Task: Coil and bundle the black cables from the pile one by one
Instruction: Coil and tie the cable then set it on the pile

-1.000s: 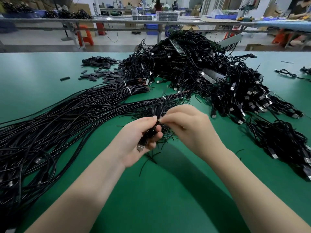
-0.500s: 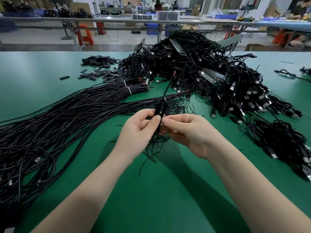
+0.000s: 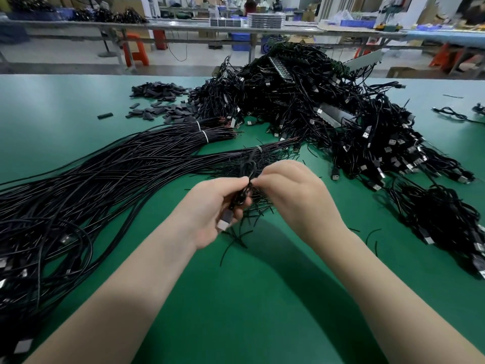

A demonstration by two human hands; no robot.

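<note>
Small coiled black cable (image 3: 246, 179) held up just over the green counter (image 3: 262, 298), right in the middle, between both hands. Looped into a little bundle already, silver plug (image 3: 223, 225) poking out at the bottom. Left hand (image 3: 210, 214) curled tight round the lower part of the coil. Right hand (image 3: 294, 195) pinching at the top of it with its fingertips, maybe a thin tie, too small to tell. Looked like the tying step, almost finished for this one cable.

Lots left to do. Long loose cables (image 3: 78, 206) spread out flat on the left, some ends banded with white ties (image 3: 205, 136). Big tangled heap (image 3: 315, 114) of cables with plugs farther back and to the right, and another clump (image 3: 446, 224) near the right edge. Hard to say how many in that heap were bundled already. Short black wire ties (image 3: 252, 206) scattered under the hands. Little dark flat pieces (image 3: 162, 101) lying farther back on the left.

No writing or brand names clear enough to read anywhere.
</note>
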